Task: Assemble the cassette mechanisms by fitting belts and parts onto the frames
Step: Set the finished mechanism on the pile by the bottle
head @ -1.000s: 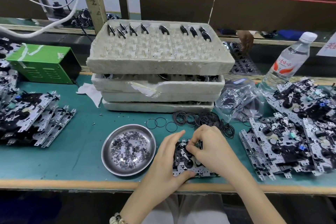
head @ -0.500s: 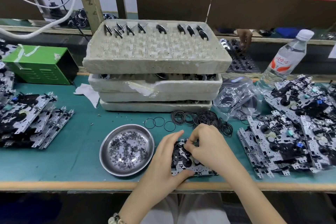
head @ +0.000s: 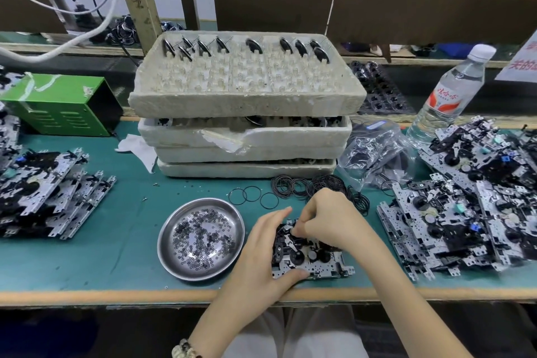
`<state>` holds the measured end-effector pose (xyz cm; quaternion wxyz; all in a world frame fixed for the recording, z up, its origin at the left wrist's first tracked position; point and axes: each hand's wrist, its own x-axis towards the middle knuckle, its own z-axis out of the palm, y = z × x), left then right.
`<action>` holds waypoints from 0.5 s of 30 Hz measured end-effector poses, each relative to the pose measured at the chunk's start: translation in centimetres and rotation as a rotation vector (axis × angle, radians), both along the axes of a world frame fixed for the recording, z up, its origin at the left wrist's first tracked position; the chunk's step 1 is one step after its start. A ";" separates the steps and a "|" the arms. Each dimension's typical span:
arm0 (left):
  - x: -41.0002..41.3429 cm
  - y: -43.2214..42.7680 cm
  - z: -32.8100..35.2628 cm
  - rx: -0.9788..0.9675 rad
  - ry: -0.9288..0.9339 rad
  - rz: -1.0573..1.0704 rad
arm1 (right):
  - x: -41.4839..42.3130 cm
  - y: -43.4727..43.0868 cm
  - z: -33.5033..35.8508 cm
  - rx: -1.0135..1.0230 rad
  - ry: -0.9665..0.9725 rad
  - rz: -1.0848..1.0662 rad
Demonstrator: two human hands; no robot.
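Observation:
A cassette mechanism frame (head: 316, 261), silver metal with black parts, lies on the green bench near the front edge. My left hand (head: 261, 253) holds its left side, thumb along the near edge and fingers over the far left corner. My right hand (head: 328, 218) is curled above the frame's far part, its fingertips pinching something small at the mechanism; what it pinches is hidden. A pile of black rubber belts (head: 316, 187) lies just behind my hands, with three loose belts (head: 251, 196) to its left.
A steel dish (head: 174, 244) of small washers sits left of the frame. Stacked foam trays (head: 247, 104) with flywheels stand behind. Piles of mechanisms lie at right (head: 465, 206) and left (head: 43, 189). A water bottle (head: 447, 93), plastic bags (head: 374, 151) and a green box (head: 64, 104) ring the area.
My hands stay on the frame with only small finger shifts. The right hand's fingertips have moved slightly toward the frame's far left corner.

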<state>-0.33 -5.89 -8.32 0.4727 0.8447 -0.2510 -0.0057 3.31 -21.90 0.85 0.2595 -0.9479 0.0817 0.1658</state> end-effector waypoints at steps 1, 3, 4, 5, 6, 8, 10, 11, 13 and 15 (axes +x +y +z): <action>0.0 0.0 0.0 0.002 -0.001 0.001 | -0.3 0.1 -0.1 -0.020 -0.032 0.011; -0.1 0.0 0.1 -0.006 0.002 0.000 | -1.2 0.6 -0.8 -0.161 -0.188 0.048; 0.0 -0.1 0.1 -0.015 0.004 0.001 | -1.9 1.0 -1.2 -0.253 -0.292 0.073; 0.0 -0.1 0.2 -0.023 0.004 0.004 | -2.5 1.5 -1.6 -0.333 -0.395 0.106; 0.0 -0.2 0.3 -0.027 0.002 0.007 | -3.1 2.0 -1.9 -0.389 -0.475 0.136; 0.0 -0.3 0.3 -0.027 -0.003 0.011 | -3.9 2.5 -2.5 -0.410 -0.603 0.170; 0.0 -0.3 0.3 -0.024 -0.005 0.011 | -4.1 2.5 -2.8 -0.414 -0.662 0.202; 0.0 -0.3 0.4 -0.025 -0.002 0.008 | -4.1 2.3 -2.8 -0.407 -0.682 0.207; -0.1 -0.3 0.5 -0.034 0.012 0.003 | -4.0 1.9 -2.8 -0.397 -0.697 0.219; -0.1 -0.3 0.7 -0.046 0.026 0.003 | -3.8 1.7 -2.7 -0.418 -0.706 0.235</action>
